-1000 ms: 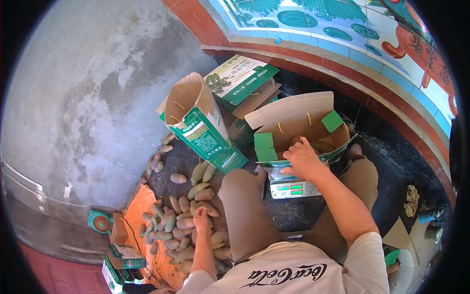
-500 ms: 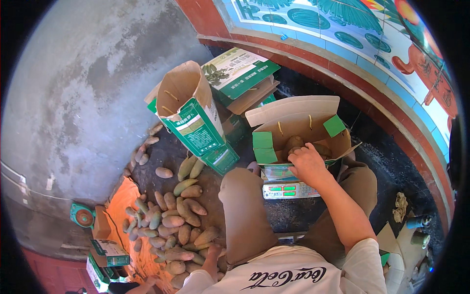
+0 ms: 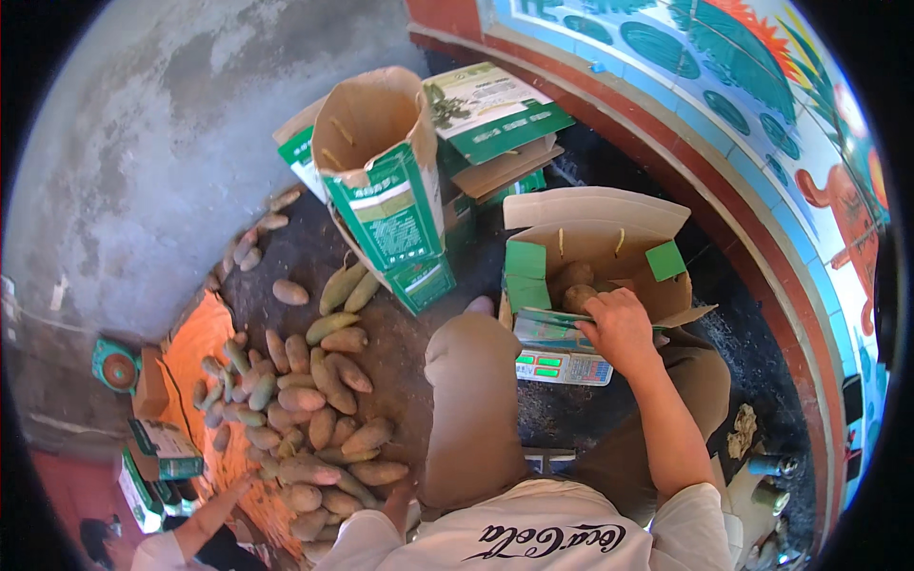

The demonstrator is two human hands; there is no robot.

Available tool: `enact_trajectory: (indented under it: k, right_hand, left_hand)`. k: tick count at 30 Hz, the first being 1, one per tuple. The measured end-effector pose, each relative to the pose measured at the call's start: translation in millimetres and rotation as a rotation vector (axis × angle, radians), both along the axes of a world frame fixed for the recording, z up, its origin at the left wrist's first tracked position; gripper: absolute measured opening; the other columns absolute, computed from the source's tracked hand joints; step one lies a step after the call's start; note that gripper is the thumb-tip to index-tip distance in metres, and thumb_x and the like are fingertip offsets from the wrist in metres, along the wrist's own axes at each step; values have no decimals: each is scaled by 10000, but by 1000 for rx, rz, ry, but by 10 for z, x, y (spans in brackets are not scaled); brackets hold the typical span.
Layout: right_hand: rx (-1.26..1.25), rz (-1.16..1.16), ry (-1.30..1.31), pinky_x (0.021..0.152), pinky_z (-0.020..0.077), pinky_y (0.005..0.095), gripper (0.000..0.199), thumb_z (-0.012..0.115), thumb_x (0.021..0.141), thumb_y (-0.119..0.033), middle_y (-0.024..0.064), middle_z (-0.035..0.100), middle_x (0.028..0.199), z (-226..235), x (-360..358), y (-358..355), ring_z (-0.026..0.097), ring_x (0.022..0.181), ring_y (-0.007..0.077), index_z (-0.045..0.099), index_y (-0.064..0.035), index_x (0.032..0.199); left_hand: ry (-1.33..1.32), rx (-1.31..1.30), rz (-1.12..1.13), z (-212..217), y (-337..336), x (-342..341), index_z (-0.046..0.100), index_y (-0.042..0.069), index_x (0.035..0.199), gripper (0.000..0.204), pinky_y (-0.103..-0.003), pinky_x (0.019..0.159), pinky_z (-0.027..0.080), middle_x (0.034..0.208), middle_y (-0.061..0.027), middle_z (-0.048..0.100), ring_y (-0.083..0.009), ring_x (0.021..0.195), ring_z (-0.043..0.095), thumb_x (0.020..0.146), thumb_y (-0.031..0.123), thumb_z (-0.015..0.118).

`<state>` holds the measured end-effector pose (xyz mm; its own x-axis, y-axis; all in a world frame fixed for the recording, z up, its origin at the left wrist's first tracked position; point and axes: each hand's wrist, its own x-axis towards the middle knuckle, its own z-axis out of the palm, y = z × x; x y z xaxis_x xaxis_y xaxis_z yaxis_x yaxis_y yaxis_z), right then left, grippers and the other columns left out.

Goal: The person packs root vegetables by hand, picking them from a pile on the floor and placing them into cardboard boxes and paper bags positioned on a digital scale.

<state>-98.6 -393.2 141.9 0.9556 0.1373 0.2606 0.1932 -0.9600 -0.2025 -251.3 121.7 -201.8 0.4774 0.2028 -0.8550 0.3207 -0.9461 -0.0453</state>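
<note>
Root vegetables lie inside the open carton by its left edge, forward and left of the right hand, whose half-curled fingers reach over the front edge; whether they grip one is unclear. The blurred left hand, its opening and hold indiscernible, adjoins the heap, long axes mixed, spread from the orange sheet onto dark floor beside a grey wall

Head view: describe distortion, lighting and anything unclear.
In the head view, the wall's red border bows near the right edge; in the head view, the shirt looks bright against the dark floor and the scale's display glows green; in the head view, the left hand is dim and indistinct.
</note>
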Motion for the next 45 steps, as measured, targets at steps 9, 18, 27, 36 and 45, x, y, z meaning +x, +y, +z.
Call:
enact_trajectory:
  k: [9,18,27,36,45]
  right_hand:
    - [-1,-43,-7,720,434,420,236,735,677,-140,118,560,758,26,-17,25,544,769,327,557,-51,802]
    - [-5,-59,28,712,437,414,229,721,704,-130,116,580,786,30,28,79,553,782,316,592,-40,871]
    - [-1,-61,18,695,444,405,217,720,710,-125,104,581,780,26,40,97,563,768,311,602,-55,878]
    - [18,-75,30,660,446,410,221,715,720,-141,108,570,770,13,40,74,568,752,315,592,-57,883]
    - [-2,-78,23,662,449,414,220,707,728,-157,114,571,779,-5,26,66,570,750,315,581,-52,874]
  left_hand:
    - [169,-11,200,-31,-64,-385,513,101,1288,611,-387,936,464,1328,-138,509,-281,1193,525,776,420,615]
    - [238,-38,240,61,-681,70,510,95,1287,615,-387,939,462,1328,-139,508,-278,1201,518,775,419,616]
    - [247,-63,176,160,-1169,583,507,88,1286,619,-388,941,461,1327,-141,506,-275,1210,511,775,419,616]
    - [242,-72,87,300,-774,109,504,81,1286,624,-389,943,459,1326,-143,505,-272,1218,503,774,419,617]
    - [190,-49,-12,503,-653,262,501,74,1285,628,-389,946,457,1325,-144,504,-269,1226,496,773,419,617]
